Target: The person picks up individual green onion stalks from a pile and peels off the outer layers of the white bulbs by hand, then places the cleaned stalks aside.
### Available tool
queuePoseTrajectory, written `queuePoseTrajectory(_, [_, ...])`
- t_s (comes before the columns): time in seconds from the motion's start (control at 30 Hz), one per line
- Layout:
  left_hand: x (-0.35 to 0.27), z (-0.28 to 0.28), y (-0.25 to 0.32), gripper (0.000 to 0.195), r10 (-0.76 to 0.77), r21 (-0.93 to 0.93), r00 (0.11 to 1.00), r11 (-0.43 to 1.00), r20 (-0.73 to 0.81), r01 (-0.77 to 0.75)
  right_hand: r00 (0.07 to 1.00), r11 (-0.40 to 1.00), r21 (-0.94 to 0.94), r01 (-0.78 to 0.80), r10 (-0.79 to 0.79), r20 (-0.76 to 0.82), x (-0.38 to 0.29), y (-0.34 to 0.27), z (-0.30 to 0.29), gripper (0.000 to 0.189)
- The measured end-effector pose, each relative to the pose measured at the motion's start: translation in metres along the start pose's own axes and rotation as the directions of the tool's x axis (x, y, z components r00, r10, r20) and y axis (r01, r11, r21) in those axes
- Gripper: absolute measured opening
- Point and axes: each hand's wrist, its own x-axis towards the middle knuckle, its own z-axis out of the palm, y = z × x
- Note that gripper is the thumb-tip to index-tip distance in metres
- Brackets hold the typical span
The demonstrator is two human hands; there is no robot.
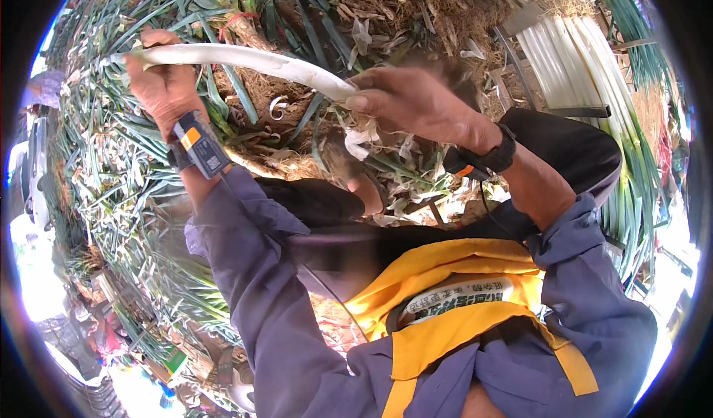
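Note:
A long white leek or large green onion stalk (245, 58) bows between my two hands above the littered ground. My left hand (164, 81) grips it at the left, where the stalk turns pale green. At the right end, the fingers and thumb of my right hand (412, 103) pinch the stalk's root end. That hand is slightly blurred. Shreds of pale peel (359, 139) hang or lie just below my right hand; which of the two I cannot tell.
Green leaves and trimmings (150, 189) cover the ground at the left. Unpeeled stalks with dry roots (384, 0) lie at the far side. Cleaned white stalks (579, 61) rest side by side at the right, by a dark metal bar (576, 111). My bent knee (574, 145) is close to them.

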Motion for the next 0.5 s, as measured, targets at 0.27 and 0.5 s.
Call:
queuePoseTrajectory(0.27, [0.003, -0.015, 0.017, 0.026, 0.088, 0.190, 0.979, 0.974, 0.182, -0.123, 0.949, 0.782, -0.545, 0.303, -0.300, 0.096, -0.068, 0.032, -0.008, 0.032])
queuePoseTrajectory(0.5, [-0.012, 0.014, -0.015, 0.038, 0.125, 0.376, 0.966, 0.904, 0.227, -0.205, 0.848, 0.665, -0.644, 0.377, -0.527, -0.049, -0.025, 0.047, -0.025, 0.035])
